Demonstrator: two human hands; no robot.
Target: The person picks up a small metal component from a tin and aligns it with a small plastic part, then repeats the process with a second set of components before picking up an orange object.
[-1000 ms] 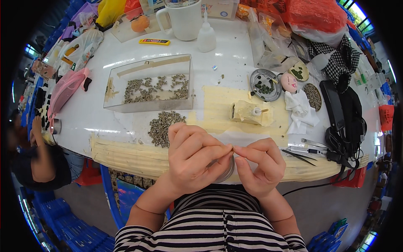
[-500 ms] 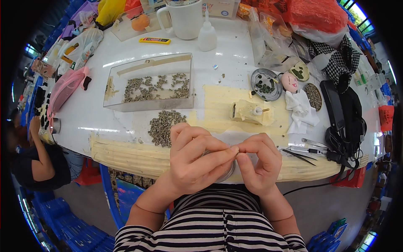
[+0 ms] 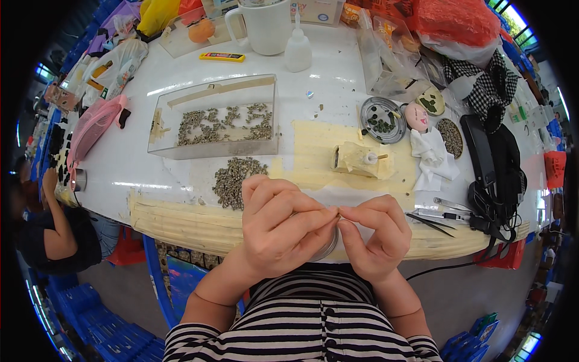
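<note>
My left hand (image 3: 282,229) and my right hand (image 3: 375,236) meet at their fingertips above the table's near edge. Both are pinched closed, and whatever sits between the fingertips is too small to make out. Under them, partly covered by my left hand, is the rim of a round clear dish (image 3: 329,246). A pile of small grey-brown metallic pieces (image 3: 236,181) lies just beyond my left hand. Behind that pile, a clear rectangular box (image 3: 211,151) holds more such pieces. Past my right hand stands a tape-wrapped block (image 3: 350,161) with a small white nozzle on it.
A round tin (image 3: 395,134) with dark green bits lies at the right, near white tissue (image 3: 431,160). Tweezers (image 3: 429,224) and a black bag (image 3: 494,163) are beside my right hand. A white squeeze bottle (image 3: 298,53) and mug (image 3: 268,30) stand at the back. Someone sits at the left.
My fingertips have shifted very slightly, still pressed together. My right hand has turned and spread a little to the right. The things on the table have stayed put.
</note>
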